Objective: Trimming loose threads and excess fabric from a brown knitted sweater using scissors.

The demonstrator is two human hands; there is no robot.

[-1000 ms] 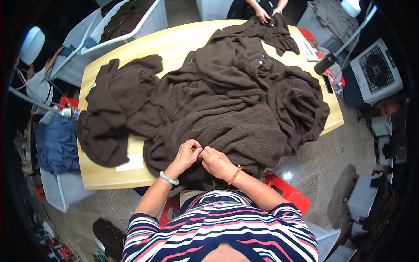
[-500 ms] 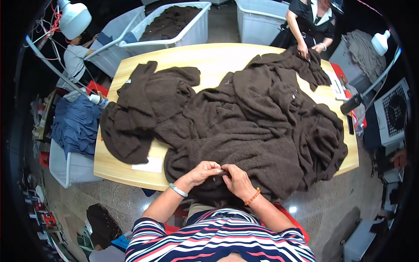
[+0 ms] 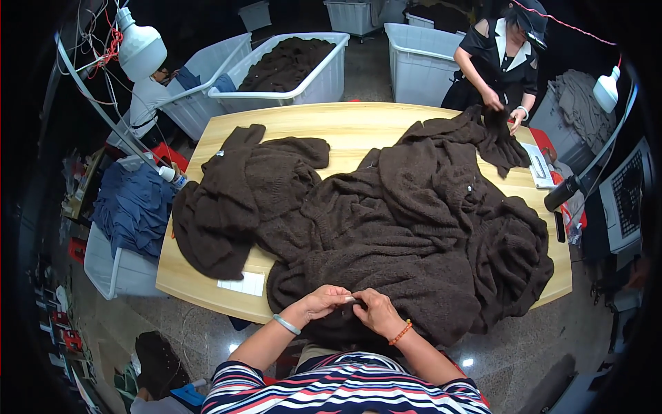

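Observation:
Dark brown knit garments [image 3: 393, 241] lie in a large heap over the table, reaching over its near edge in front of me. At that near edge, my left hand [image 3: 324, 302] has its thumb and fingers closed in a pinch. My right hand [image 3: 378, 314] is pinched beside it, the fingertips of both nearly touching. A small bit of the dark knit fabric shows between them; its exact part is too small to make out. Another brown sweater [image 3: 255, 183] lies to the left, against the heap.
A co-worker [image 3: 500, 69] handles brown knit at the table's far right corner. White bins [image 3: 324, 83] stand beyond the pale wooden table [image 3: 227, 303]. Blue cloth [image 3: 134, 203] fills a bin at left. A white paper [image 3: 241, 283], a black cylinder [image 3: 562, 193] and lamps [image 3: 141, 52] are near.
The view has tilted up, so the table appears lower. My hands stay pinched together at the fabric with little change. The co-worker's hands have moved and lifted part of the brown knit.

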